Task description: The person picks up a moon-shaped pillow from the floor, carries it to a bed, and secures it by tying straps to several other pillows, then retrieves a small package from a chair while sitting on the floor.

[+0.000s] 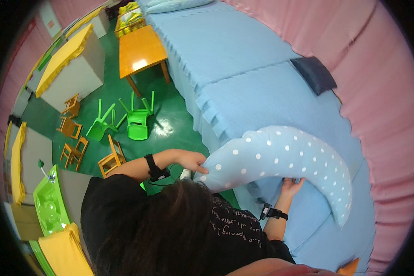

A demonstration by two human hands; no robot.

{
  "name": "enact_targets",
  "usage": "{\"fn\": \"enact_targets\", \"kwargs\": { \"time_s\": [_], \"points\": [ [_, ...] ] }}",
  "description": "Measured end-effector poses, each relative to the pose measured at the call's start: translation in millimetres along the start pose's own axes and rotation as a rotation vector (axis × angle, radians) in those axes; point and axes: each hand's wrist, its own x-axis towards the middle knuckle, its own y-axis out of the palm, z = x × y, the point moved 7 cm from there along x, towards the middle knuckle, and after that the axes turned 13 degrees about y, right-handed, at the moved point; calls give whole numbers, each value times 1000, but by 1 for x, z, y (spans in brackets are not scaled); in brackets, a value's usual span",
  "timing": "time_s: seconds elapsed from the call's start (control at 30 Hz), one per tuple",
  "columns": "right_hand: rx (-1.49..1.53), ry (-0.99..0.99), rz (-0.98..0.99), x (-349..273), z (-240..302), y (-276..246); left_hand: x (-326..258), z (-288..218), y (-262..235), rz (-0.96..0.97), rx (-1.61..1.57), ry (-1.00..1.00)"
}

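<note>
A light blue, crescent-shaped pillow [273,149] with white dots is held up over the blue-covered bed. My left hand [193,161] is closed on its narrower left end, the thumb lying on the cloth. At the inner curve, my right hand [291,186] grips the pillow's lower edge from beneath; the pillow hides part of its fingers. The pillow's other tip hangs down at the right, over the light blue bed cover [262,101]. A black strap with a small device sits on each wrist.
A dark blue cushion [313,75] lies on the bed against the pink curtain [386,115]. On the green floor at left stand green chairs [138,124], small wooden chairs [112,157] and a wooden table [142,50]. A green sink [50,202] is at the lower left.
</note>
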Motion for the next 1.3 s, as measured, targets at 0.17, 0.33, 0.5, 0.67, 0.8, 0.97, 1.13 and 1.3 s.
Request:
{"fn": "enact_targets", "kwargs": {
  "time_s": [0.17, 0.33, 0.5, 0.67, 0.8, 0.97, 1.13, 1.3],
  "points": [
    [80, -95, 174, -34, -2, 70, -86, -14, -31, 12, 125, -141],
    [-55, -129, 161, -25, -70, 80, -150, 55, -64, -114, 227, -122],
    [-131, -143, 57, -31, -153, 133, -236, 125, -108, -234, 123, -98],
    [-299, -145, 87, -4, -215, 229, -291, 151, -151, -388, 103, -167],
    [-402, -264, -46, -15, -245, 309, -332, 159, -179, -538, 21, -161],
    [-469, -418, -83, -25, -304, 422, -363, 178, -215, -708, -74, -96],
    [-542, -643, 151, 19, -368, 508, -387, 193, -262, -795, -201, -94],
    [-683, -867, 158, 55, -441, 589, -387, 232, -333, -782, 18, -38]
  ]
}}
